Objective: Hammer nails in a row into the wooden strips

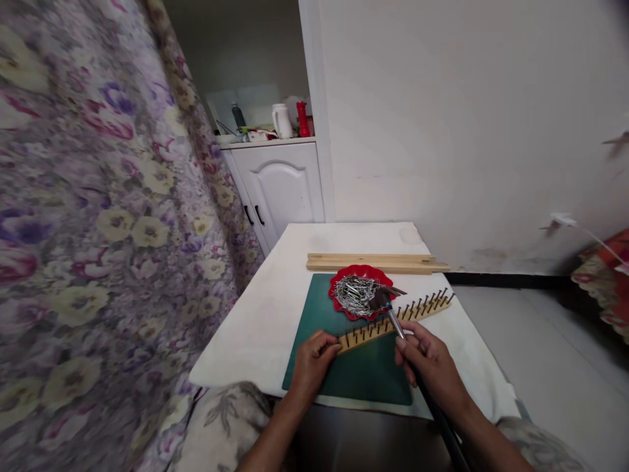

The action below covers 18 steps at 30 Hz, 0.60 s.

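Note:
A narrow wooden strip [364, 339] lies slantwise across a green mat [363, 380], with several dark nails standing up along it. My left hand [312, 362] is closed at the strip's left end, thumb and fingers around it beside a nail; whether a nail is also pinched there I cannot tell. In my right hand [430, 359] is a hammer [396, 322], gripped on its shaft, with the long black handle running back under the forearm. The dark hammer head hovers over the right side of a red scalloped dish [339, 311] holding loose silvery nails [354, 294].
Two or more bare wooden strips [368, 263] lie behind the dish on the white-covered table [246, 347]. A floral curtain [122, 229] hangs at left. Behind stands a white cabinet [285, 187] bearing a white jug [282, 121] and a red bottle-like object [302, 119]. A wall borders the table's far side.

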Motion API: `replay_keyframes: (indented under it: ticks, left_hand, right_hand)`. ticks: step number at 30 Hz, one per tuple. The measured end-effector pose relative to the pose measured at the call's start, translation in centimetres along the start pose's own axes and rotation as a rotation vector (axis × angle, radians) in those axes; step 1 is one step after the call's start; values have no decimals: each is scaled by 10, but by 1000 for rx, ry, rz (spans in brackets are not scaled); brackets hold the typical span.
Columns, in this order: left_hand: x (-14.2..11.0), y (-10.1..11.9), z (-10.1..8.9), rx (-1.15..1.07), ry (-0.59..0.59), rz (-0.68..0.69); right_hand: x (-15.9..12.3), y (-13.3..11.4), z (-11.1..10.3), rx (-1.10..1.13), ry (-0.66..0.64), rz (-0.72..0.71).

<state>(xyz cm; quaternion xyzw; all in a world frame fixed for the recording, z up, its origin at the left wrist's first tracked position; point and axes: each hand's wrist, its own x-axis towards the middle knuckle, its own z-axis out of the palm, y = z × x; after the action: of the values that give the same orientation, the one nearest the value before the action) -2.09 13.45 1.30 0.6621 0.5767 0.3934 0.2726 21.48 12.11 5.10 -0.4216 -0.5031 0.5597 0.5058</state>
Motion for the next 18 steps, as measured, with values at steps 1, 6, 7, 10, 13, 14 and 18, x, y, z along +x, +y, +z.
replay_keyframes:
  ticks: [1,6,7,10,13,14,18]
  left_hand:
    - [0,0,0,8,-6,1]
    - [0,-3,2,48,-15,7]
    - [1,-4,2,54,-15,9]
    - [1,-4,2,60,-17,8]
    - [0,-4,3,60,-24,7]
    - [0,-5,3,61,-26,8]
    - [0,-6,4,66,-22,9]
  right_hand:
    - [-1,-1,1,-6,-7,1]
    - [-4,-2,4,-28,-45,16]
    - [-5,-2,5,-27,-61,26]
    - [-10,0,10,-20,-140,75]
    - [-16,1,18,-17,-242,129]
    - [-19,1,21,-26,-268,136]
    - [-25,0,31,-93,-309,120]
